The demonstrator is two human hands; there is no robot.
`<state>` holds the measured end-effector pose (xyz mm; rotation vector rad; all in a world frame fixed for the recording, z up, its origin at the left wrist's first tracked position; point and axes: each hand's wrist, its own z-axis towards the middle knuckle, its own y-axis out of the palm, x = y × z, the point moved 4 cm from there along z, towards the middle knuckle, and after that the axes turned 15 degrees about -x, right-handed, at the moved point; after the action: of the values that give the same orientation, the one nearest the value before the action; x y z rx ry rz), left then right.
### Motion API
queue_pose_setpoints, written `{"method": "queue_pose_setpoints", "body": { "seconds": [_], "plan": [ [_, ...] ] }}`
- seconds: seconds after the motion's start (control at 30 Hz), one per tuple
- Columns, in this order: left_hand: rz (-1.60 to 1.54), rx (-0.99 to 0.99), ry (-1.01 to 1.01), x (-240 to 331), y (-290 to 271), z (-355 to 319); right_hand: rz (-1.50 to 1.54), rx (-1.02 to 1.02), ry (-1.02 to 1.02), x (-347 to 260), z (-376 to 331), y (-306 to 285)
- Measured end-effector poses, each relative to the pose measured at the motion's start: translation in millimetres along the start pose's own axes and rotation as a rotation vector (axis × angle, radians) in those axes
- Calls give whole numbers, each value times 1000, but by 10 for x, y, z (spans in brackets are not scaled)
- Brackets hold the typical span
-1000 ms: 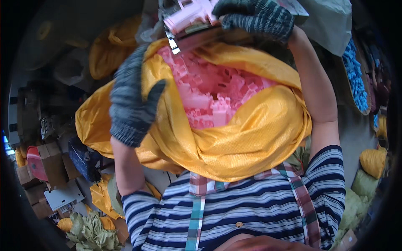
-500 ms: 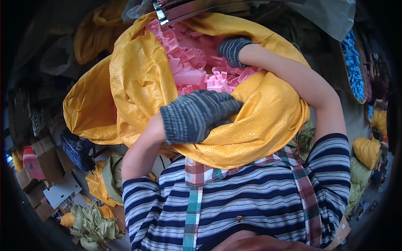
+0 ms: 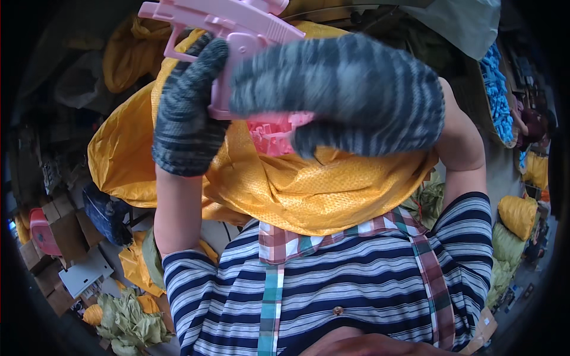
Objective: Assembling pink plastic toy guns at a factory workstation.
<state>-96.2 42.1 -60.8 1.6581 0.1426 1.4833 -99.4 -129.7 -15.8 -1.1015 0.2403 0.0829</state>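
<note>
The knit-gloved left hand [image 3: 190, 118] is closed around the handle of a pink plastic toy pistol [image 3: 242, 40], its thumb on the near side. The right hand [image 3: 365, 89], gloved alike and blurred, spans the middle of the frame with its fingertips in front of the handle; whether it touches the toy or pinches anything cannot be told. The step in hand looks like working on one toy above the sack, the left hand holding and the right tending to the handle. The next move would seem to call for a firm left hold and a careful meeting of the right fingers with the handle.

The toy sits in the upper left-centre of the frame, tilted, its muzzle toward the upper left. It is an even pink, with a trigger guard, a round raised disc on its side, fine ridges at the rear and a scope-like tube cut by the top edge.

At centre the yellow woven sack [image 3: 332, 204] gapes, pink plastic parts [image 3: 270, 137] showing inside. Farther out are blue plastic pieces [image 3: 497, 89] at the upper right and crumpled green sacks [image 3: 133, 320] at the lower left
</note>
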Motion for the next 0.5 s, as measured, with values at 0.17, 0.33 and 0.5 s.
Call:
{"method": "queue_pose_setpoints", "body": {
  "seconds": [0.17, 0.33, 0.5],
  "plan": [
    [171, -136, -132, 233, -127, -97, 115, 13, 127, 116, -44, -528],
    [1158, -188, 54, 419, 8, 143, 86, -81, 223, 147, -155, -470],
    [1794, 30, 455, 577, -334, 894, 423, -139, 528, 356, -567, -599]
  ]
}}
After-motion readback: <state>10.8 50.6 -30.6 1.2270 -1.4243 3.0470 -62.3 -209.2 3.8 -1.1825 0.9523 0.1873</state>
